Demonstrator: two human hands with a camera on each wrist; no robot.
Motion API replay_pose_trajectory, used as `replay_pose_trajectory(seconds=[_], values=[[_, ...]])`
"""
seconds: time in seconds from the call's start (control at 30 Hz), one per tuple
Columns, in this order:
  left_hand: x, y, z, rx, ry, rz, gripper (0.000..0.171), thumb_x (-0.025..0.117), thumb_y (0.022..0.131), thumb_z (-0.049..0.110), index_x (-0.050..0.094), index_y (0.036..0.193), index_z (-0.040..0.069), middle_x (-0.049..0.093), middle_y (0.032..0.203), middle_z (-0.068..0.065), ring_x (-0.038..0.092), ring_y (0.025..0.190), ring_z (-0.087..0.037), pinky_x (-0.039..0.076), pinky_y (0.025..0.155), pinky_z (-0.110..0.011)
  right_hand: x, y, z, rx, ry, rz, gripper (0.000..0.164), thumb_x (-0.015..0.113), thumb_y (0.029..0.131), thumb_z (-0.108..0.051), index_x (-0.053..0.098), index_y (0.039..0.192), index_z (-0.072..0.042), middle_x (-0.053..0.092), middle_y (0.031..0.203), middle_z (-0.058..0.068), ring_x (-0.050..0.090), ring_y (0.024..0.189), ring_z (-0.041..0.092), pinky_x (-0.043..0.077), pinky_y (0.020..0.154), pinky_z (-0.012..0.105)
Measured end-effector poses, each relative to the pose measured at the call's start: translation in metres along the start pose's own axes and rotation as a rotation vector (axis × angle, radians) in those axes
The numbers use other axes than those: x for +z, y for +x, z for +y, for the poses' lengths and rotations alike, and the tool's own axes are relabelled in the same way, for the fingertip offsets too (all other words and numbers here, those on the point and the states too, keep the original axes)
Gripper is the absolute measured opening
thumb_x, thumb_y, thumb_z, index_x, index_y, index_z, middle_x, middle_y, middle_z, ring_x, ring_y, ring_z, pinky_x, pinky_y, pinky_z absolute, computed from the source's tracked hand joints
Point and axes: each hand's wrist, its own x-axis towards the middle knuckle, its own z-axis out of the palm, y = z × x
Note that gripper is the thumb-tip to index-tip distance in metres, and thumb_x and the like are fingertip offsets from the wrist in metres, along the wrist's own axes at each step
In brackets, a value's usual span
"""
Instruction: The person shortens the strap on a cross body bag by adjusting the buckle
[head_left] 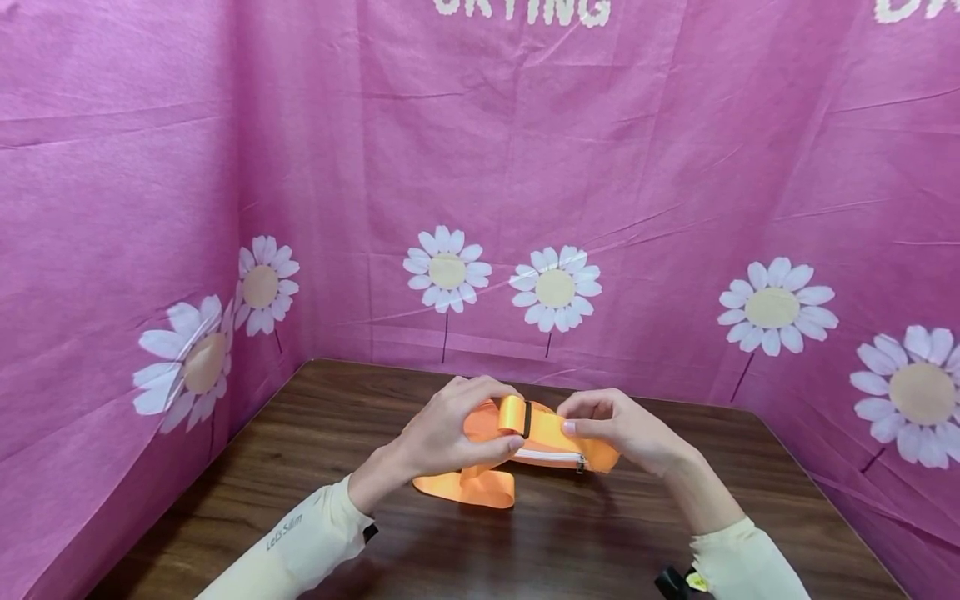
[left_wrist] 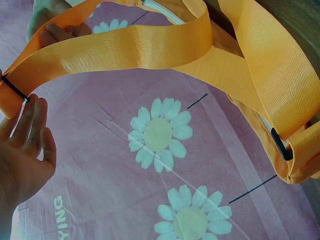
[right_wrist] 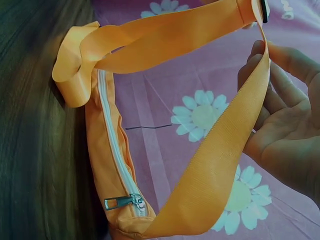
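Note:
An orange waist bag with a white zipper rests on the table, its wide orange strap raised above it. My left hand holds the strap's loop between thumb and fingers, right at the black slider buckle. Just to the right of that buckle, my right hand pinches the strap between thumb and fingertips. In the left wrist view, the strap arcs across from the slider towards a second black buckle beside the bag. Part of the bag is hidden behind the strap and my left hand.
A loose strap loop lies in front of the bag on the dark wooden table. Pink cloth printed with white daisies hangs behind the table and at both sides. The metal zipper pull sits at one end of the zipper.

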Motion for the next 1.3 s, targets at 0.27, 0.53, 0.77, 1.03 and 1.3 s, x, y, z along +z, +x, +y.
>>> replay_pose_trajectory(seconds=[0.27,0.53,0.77,1.03,1.3], values=[[0.005,0.000,0.001,0.012,-0.025,-0.015,0.042,0.081,0.087,0.037,0.064,0.122,0.019,0.063,0.112,0.015,0.057,0.102,0.001,0.042,0.089,-0.030,0.003,0.000,0.002,-0.065,0.058,-0.035,0.014,0.066,0.097,-0.005,0.072,0.109,0.001,0.066,0.087,0.008,0.059,0.077,0.017,0.052,0.066,0.030],[0.006,0.001,0.003,0.018,-0.032,-0.022,0.047,0.081,0.087,0.036,0.063,0.126,0.018,0.064,0.119,0.014,0.057,0.103,0.001,0.042,0.089,-0.030,-0.001,-0.004,0.003,-0.179,0.318,-0.163,0.025,0.051,0.099,0.009,0.071,0.109,-0.001,0.067,0.092,0.005,0.064,0.082,0.016,0.055,0.074,0.029],[0.009,0.001,0.004,0.022,-0.080,-0.020,0.046,0.082,0.086,0.032,0.062,0.126,0.018,0.063,0.122,0.011,0.059,0.108,-0.002,0.042,0.090,-0.032,0.003,-0.001,0.000,-0.176,0.304,-0.145,0.022,0.053,0.099,0.007,0.071,0.109,-0.001,0.067,0.092,0.005,0.063,0.081,0.016,0.053,0.073,0.029],[0.013,-0.002,0.004,0.007,-0.080,-0.024,0.046,0.082,0.086,0.032,0.063,0.126,0.018,0.063,0.121,0.012,0.057,0.109,-0.003,0.043,0.092,-0.032,0.010,0.002,-0.004,-0.246,0.354,-0.244,0.026,0.048,0.100,0.008,0.069,0.112,0.000,0.068,0.095,0.004,0.063,0.082,0.015,0.054,0.076,0.030],[0.014,-0.001,0.005,0.004,-0.046,-0.026,0.048,0.083,0.086,0.035,0.062,0.126,0.018,0.063,0.121,0.012,0.057,0.113,-0.003,0.042,0.092,-0.033,0.017,0.004,-0.006,-0.159,0.241,-0.150,0.018,0.053,0.101,0.000,0.068,0.110,0.001,0.062,0.089,0.006,0.057,0.083,0.017,0.049,0.076,0.031]])
